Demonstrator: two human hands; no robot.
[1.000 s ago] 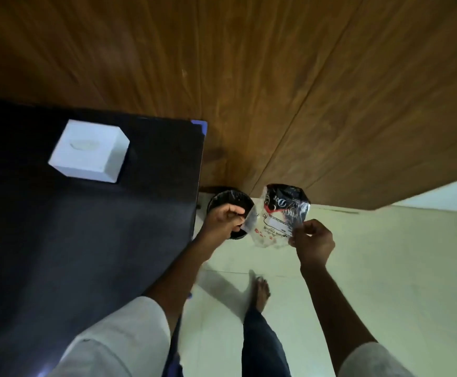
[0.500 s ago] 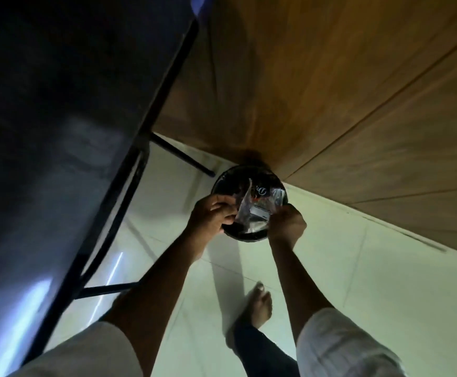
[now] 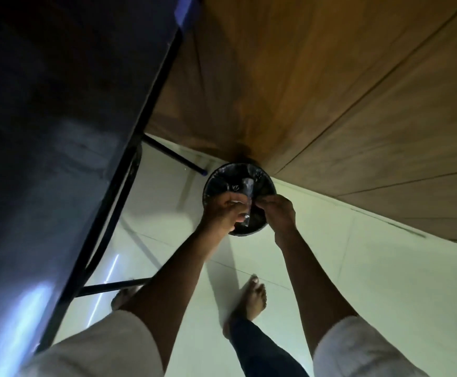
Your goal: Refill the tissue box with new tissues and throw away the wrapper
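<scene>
A round black bin with a dark liner stands on the floor against the wooden wall. The clear plastic wrapper, squeezed narrow, hangs over the bin's mouth. My left hand grips it from the left and my right hand pinches it from the right, both directly above the bin. The tissue box is out of view.
The dark table top fills the left side, its black metal legs reaching down to the pale tiled floor. A wood-panelled wall rises behind the bin. My bare feet stand just short of the bin.
The view has dropped lower and closer to the bin. Both hands have come down over the bin and the wrapper is now crumpled narrower between them. The tissue box left the view.
</scene>
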